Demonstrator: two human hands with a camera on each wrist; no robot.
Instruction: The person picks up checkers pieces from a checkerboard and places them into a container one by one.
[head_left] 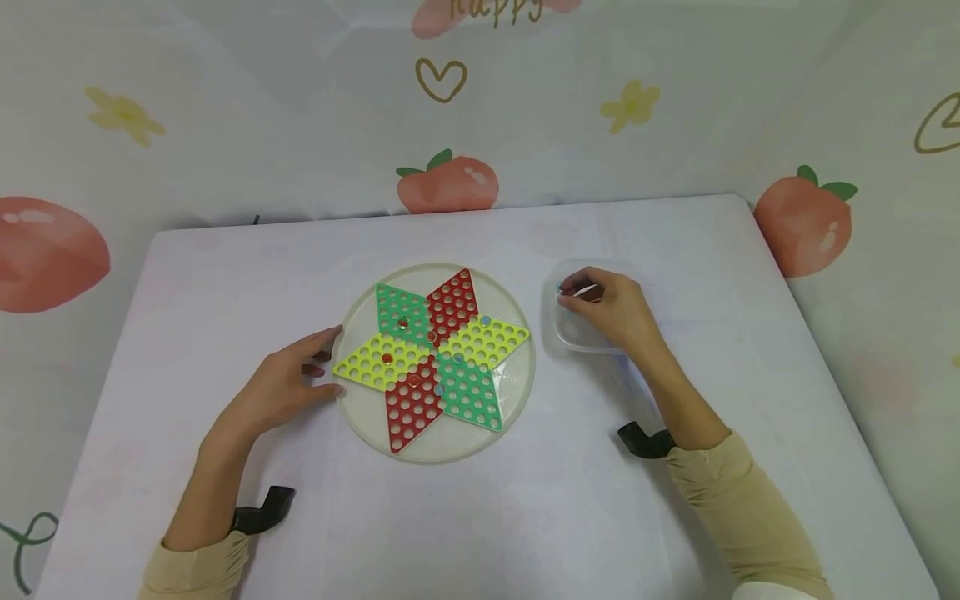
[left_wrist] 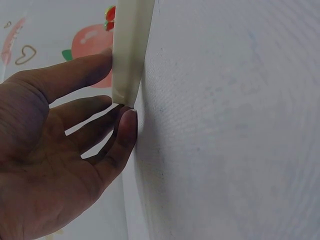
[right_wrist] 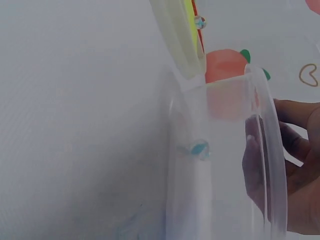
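And the left hand (head_left: 288, 385) is at the nine o'clock rim of the round star board (head_left: 438, 448), thumb and fingers spread, fingertips touching the edge, gripping nothing! Reddish marbles (head_left: 387, 358) dot its left half, bluish marbles (head_left: 485, 320) its right. Over between two and three o'clock, the clear container (head_left: 585, 340) sits on the counter (head_left: 247, 275); the right hand (head_left: 611, 304) dips in, loosely curved, grasping nothing visible, near a blue-streaked marble (right_wrist: 200, 149)!

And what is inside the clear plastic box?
A blue-marked marble shows in the box. From above, the right hand hides part of the inside; anything there is covered.
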